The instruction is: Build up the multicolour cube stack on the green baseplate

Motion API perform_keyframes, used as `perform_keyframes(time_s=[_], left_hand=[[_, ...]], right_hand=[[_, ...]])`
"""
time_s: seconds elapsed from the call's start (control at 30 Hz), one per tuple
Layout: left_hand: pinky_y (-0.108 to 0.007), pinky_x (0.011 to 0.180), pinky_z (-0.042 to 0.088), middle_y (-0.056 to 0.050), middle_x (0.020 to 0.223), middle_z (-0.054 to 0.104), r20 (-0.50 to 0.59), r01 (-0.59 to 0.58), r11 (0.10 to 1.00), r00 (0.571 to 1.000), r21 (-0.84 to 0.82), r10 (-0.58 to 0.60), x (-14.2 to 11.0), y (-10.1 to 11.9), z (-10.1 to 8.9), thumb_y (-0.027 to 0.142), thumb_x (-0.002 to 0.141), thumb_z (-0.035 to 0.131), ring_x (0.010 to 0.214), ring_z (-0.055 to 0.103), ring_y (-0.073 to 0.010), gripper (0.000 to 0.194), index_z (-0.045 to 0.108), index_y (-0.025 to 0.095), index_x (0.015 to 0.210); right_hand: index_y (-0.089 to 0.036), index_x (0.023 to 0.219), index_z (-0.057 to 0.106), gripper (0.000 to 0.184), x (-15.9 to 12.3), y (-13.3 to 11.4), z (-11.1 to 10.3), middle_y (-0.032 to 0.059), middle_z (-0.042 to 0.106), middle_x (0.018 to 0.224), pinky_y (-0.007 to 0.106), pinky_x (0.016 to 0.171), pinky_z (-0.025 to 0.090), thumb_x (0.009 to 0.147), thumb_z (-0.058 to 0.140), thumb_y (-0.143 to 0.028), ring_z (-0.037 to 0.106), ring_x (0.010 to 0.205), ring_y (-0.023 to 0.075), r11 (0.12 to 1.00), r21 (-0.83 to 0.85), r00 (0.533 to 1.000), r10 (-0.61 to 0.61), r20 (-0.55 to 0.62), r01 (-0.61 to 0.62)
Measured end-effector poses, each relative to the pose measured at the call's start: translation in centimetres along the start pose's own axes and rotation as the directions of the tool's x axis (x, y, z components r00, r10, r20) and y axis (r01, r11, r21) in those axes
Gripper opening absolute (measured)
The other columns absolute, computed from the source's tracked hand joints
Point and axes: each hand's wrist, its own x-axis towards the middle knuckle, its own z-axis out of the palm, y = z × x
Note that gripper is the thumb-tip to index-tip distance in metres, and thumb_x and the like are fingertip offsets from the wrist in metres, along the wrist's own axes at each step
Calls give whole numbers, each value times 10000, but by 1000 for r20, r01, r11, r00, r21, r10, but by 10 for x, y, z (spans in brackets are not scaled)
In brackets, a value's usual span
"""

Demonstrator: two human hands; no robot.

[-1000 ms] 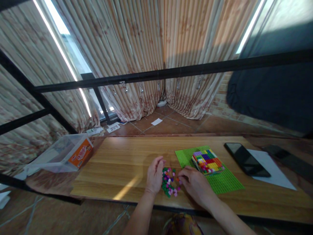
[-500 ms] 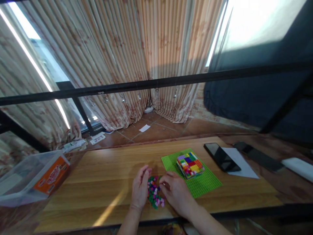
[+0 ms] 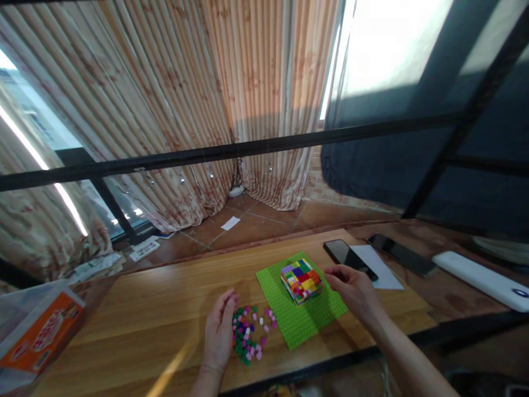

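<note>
My left hand [image 3: 219, 330] rests on its edge on the wooden table [image 3: 165, 298], loosely curved and holding nothing, against the left side of a loose pile of tiny bricks [image 3: 243, 336] in green, pink, purple and white. My right hand [image 3: 356, 292] is raised over the right side of a green baseplate [image 3: 293, 331]. Its thumb and fingertips are pinched together; whatever is between them is too small or hidden to name. Just left of those fingertips, a low block of multicoloured bricks [image 3: 301, 280] sits on the baseplate.
A black phone [image 3: 345, 253] lies on white paper [image 3: 384, 270] behind my right hand. Farther right are a dark flat object [image 3: 400, 253] and a long white device [image 3: 479, 278]. A clear plastic box with an orange label [image 3: 41, 336] stands at left. A black rail [image 3: 248, 150] crosses beyond the table.
My right hand has moved from the brick pile rightward, past the block, to above the baseplate's right side. The pile is more spread out. The camera view has turned right.
</note>
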Motion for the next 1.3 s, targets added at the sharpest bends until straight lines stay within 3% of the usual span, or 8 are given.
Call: perform_keyframes(time_s=[0.23,0.47,0.9,1.17,1.3], left_hand=[[-383,925,473,-93,1032,698,-20,1,1000,1000,22,0,-3,9,2,508,746,593,976,649,-233,474,625,167,1073],[-405,946,458,-100,1045,694,-11,-13,1000,1000,14,13,-2,5,1,501,764,581,997,639,-237,465,616,169,1088],[-389,911,481,-91,1028,698,-22,-24,999,999,29,25,-1,-2,1,504,770,567,953,652,-226,454,623,176,1080],[-404,907,483,-99,1012,698,-24,-35,999,999,30,36,-1,2,2,498,777,558,948,651,-231,443,629,171,1068],[-403,892,491,-97,996,702,-22,-48,998,999,36,49,-1,3,2,502,775,561,930,656,-234,439,636,170,1053]], right_hand=[[-186,702,706,197,6,14,2,41,705,678,270,595,451,645,620,-354,625,645,185,998,-54,1000,14,12,-14],[-191,664,704,181,9,19,4,39,701,651,260,561,434,625,652,-360,625,633,185,997,-55,998,54,11,-53],[-161,688,715,335,5,16,4,36,681,626,238,473,356,534,738,-458,535,527,129,975,64,977,211,24,-212],[-135,766,720,452,6,14,2,71,669,691,223,464,358,632,636,-559,508,543,110,952,87,956,295,9,-294],[-139,757,719,451,5,12,10,44,641,616,216,442,335,609,649,-560,486,502,102,953,99,958,286,9,-286]])
